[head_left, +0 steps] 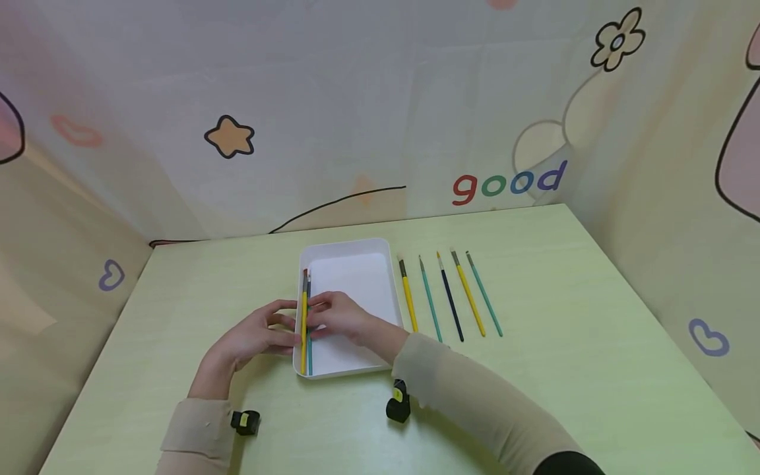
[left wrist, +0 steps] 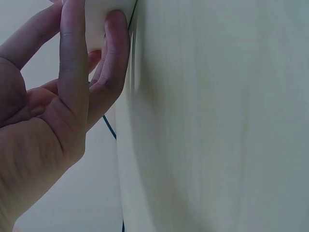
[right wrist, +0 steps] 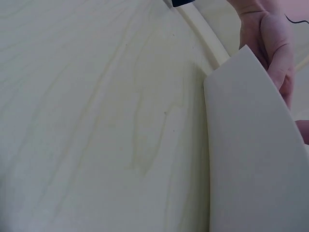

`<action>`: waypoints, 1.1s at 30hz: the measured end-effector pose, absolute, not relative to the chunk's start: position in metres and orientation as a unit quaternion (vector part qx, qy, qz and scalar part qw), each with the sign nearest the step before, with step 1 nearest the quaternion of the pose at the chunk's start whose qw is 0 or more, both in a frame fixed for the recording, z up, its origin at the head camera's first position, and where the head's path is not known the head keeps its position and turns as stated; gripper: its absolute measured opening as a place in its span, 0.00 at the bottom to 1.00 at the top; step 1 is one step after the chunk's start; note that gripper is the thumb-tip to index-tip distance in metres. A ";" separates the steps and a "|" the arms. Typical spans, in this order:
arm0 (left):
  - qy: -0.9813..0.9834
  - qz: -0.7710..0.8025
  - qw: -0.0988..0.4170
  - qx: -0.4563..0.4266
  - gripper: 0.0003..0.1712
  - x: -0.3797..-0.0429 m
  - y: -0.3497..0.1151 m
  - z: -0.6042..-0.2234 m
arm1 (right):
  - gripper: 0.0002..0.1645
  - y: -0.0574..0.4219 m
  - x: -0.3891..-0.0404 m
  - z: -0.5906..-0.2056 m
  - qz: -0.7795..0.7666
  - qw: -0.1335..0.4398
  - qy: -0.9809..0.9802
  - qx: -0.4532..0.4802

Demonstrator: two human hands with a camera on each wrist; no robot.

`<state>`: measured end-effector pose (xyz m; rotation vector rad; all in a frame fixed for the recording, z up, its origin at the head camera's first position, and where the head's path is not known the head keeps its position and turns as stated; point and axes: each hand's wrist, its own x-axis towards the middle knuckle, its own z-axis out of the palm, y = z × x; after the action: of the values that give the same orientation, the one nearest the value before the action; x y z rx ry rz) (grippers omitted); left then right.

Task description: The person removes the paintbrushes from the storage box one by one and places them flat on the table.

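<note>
A white rectangular tray (head_left: 356,277) lies on the table. Along its inner left wall run a yellow-handled paintbrush (head_left: 304,330) and, right beside it, a teal-handled paintbrush (head_left: 310,359), both bristles up toward the far end. My right hand (head_left: 341,316) reaches across the tray with curled fingers and holds the teal paintbrush around mid-handle. Outside the left wall, my left hand (head_left: 258,336) touches the tray with loosely bent, spread fingers. In the left wrist view, fingertips of the left hand (left wrist: 72,92) rest against the tray's outer side. The right wrist view shows the tray wall (right wrist: 256,159) close up.
Right of the tray, several paintbrushes lie in a row: a yellow one (head_left: 408,297), teal one (head_left: 430,300), dark blue one (head_left: 451,297), another yellow one (head_left: 469,293) and another teal one (head_left: 485,297). A printed curtain (head_left: 332,119) hangs behind the table (head_left: 570,343).
</note>
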<state>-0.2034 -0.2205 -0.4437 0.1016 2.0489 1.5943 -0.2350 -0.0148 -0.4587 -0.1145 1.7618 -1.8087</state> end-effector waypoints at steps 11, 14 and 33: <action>0.757 0.593 0.270 0.046 0.44 -0.204 -0.222 -0.445 | 0.26 -0.024 -0.227 -0.460 -0.672 0.280 0.684 -0.048; 0.756 0.594 0.271 0.046 0.44 -0.203 -0.222 -0.445 | 0.26 -0.024 -0.226 -0.459 -0.675 0.279 0.681 -0.043; 0.774 0.576 0.263 0.009 0.46 -0.203 -0.221 -0.446 | 0.27 0.016 -0.231 -0.438 -0.667 0.297 0.683 -0.034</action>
<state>-0.2029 -0.2207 -0.4461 0.0244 2.0918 1.5581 -0.2311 0.0160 -0.4385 -0.0893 1.8151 -1.7739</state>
